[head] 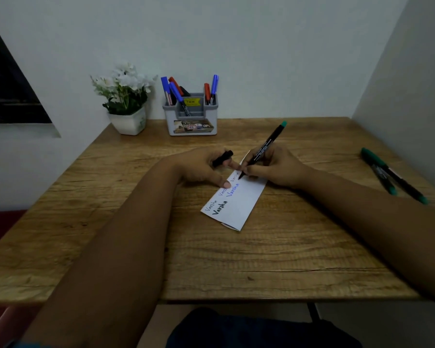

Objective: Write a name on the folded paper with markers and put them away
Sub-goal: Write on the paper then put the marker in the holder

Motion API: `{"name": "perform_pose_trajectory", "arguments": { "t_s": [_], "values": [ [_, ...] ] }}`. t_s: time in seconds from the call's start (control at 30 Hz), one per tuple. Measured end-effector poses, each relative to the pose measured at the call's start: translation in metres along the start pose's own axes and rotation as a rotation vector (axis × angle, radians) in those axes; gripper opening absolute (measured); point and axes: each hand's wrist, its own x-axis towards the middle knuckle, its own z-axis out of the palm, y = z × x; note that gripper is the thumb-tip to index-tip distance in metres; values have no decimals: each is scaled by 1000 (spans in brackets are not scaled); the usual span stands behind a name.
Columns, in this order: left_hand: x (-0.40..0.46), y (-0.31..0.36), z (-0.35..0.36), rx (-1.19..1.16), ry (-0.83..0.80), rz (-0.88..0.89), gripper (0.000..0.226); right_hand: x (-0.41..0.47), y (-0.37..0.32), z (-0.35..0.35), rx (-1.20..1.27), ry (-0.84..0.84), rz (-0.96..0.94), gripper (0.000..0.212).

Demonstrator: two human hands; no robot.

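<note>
Pinning the light, floppy folded paper [234, 200] at table [274, 259] centre with left hand [201, 167] fingertips while curling round a black cap [222, 158], right hand [274, 169] pinching the slim, rigid marker [264, 146] low near its tip, likeliest best hold.

White paper [239, 204], black-and-blue lettering; wood-grain table [261, 259]; grey organiser [192, 116].
</note>
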Motion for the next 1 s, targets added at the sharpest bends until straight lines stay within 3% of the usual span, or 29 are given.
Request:
{"name": "perform_pose_trajectory", "arguments": {
  "t_s": [0.23, 0.5, 0.77, 1.0],
  "values": [
    [0, 0, -1, 16, -9, 9, 39, 2, 2, -1, -33, 35, 43, 9],
    [-3, 3, 0, 21, -26, -21, 53, 2, 1, -1, 20, 31, 47, 11],
    [-2, 1, 0, 3, -7, -26, 41, 2, 0, 1, 40, -18, 43, 8],
    [2, -2, -1, 19, -33, -11, 46, 2, 0, -3, 46, 67, 76, 16]
  ]
}}
